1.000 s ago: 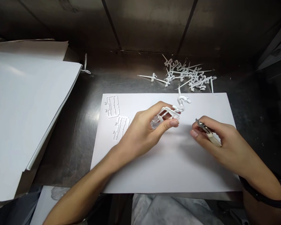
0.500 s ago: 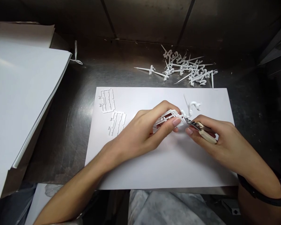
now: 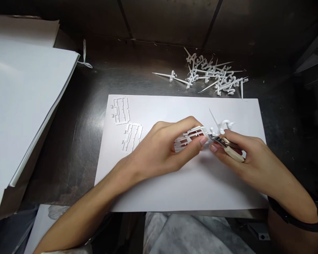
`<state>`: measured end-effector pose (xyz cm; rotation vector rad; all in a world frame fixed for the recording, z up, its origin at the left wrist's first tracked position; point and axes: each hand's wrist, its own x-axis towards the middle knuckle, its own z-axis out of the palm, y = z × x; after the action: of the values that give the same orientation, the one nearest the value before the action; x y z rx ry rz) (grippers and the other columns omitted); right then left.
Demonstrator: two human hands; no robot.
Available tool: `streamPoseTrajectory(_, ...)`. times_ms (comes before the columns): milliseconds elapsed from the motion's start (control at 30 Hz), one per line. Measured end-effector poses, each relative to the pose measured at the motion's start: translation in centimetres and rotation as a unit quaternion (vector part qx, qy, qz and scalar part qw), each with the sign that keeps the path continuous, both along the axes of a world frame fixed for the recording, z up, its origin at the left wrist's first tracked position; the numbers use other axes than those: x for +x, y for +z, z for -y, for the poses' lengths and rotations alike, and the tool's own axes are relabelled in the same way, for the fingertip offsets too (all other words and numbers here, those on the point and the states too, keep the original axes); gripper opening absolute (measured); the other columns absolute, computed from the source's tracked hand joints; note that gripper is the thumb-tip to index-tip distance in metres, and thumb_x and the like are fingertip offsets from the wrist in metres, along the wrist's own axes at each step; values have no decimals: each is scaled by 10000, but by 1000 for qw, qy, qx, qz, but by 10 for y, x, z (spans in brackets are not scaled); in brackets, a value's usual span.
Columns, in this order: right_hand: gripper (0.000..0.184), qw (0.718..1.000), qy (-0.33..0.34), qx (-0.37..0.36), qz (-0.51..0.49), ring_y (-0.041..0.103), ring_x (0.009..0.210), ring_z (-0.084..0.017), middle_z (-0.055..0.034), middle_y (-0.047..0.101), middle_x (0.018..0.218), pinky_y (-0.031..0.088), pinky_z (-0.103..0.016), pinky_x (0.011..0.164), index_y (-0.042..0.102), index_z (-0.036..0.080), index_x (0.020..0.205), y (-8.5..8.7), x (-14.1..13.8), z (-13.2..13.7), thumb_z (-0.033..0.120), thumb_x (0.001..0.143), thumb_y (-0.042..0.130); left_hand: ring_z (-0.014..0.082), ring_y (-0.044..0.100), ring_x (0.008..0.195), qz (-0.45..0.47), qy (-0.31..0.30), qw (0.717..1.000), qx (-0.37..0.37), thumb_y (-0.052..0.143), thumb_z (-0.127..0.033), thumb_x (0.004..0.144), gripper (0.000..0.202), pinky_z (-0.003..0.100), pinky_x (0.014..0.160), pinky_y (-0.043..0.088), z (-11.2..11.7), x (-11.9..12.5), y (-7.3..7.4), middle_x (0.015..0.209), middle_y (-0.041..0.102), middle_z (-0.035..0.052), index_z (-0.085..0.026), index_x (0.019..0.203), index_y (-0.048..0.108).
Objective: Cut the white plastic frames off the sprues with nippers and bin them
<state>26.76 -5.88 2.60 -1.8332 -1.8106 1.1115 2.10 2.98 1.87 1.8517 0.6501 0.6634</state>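
Note:
Over a white paper sheet [image 3: 190, 190], my left hand [image 3: 166, 148] pinches a white plastic frame [image 3: 194, 132] with thin bars, like a moulded sprue. Wrapped in my right hand [image 3: 251, 158] is a pair of nippers [image 3: 234, 154] with cream handles. Their metal jaws meet the right end of the frame, near my left thumb. Just beyond the jaws a curled white piece with a thin spike [image 3: 224, 125] sticks up. Whether it is still joined to the frame I cannot tell. Two similar white frames lie flat on the sheet, an upper one [image 3: 115, 111] and a lower one [image 3: 127, 137].
Behind the sheet, a heap of curled, spiked white plastic offcuts [image 3: 218, 76] lies on the dark metal table [image 3: 95, 106]. At the left stands a box with large white sheets [image 3: 29, 98] on top. A metal wall [image 3: 166, 21] rises at the back.
The curled piece has tilted and shifted right, toward my right hand. My left hand and the frame have moved slightly to the right; the nippers stay at the frame's end.

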Motion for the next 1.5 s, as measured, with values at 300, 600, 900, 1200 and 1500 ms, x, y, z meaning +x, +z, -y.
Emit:
streamPoseTrajectory(300,404,985,38,-118,-120,568,771,-228,-13,635,873,463,-313,676,715,245,984,9,1,0,607,1138,622,99,730,794,7,-25,997,-66,622,-247,1100,147,215,500,453,3,0,13,934,798,-16,-157,1081,737)
streamPoseTrajectory(600,442,995,48,-71,-43,597,787,-245,-14,645,832,455,-324,689,662,222,972,1,-1,0,622,1144,588,114,734,783,-22,-15,999,22,595,-237,1109,173,244,688,523,1,-1,6,907,780,-18,-161,1038,734)
streamPoseTrajectory(900,461,993,66,-85,-41,555,781,-186,41,644,885,412,-329,706,595,230,970,1,-1,0,633,1185,535,106,714,752,-33,-41,999,-10,579,-230,1115,162,246,653,492,-1,-2,6,888,787,-42,-177,1059,723)
streamPoseTrajectory(1200,404,992,71,-97,-46,594,827,-188,59,674,919,427,-322,752,649,248,1015,2,1,2,608,1180,569,67,604,662,-37,-53,998,-12,568,-229,1122,155,220,635,450,0,-1,4,862,761,-69,-182,1082,711)
streamPoseTrajectory(1500,431,997,43,-61,9,600,750,-217,8,665,818,394,-322,669,670,227,937,4,-3,2,573,1167,554,96,633,669,-42,-48,997,-47,569,-279,1121,176,237,614,449,0,2,2,882,785,-48,-200,1102,725)
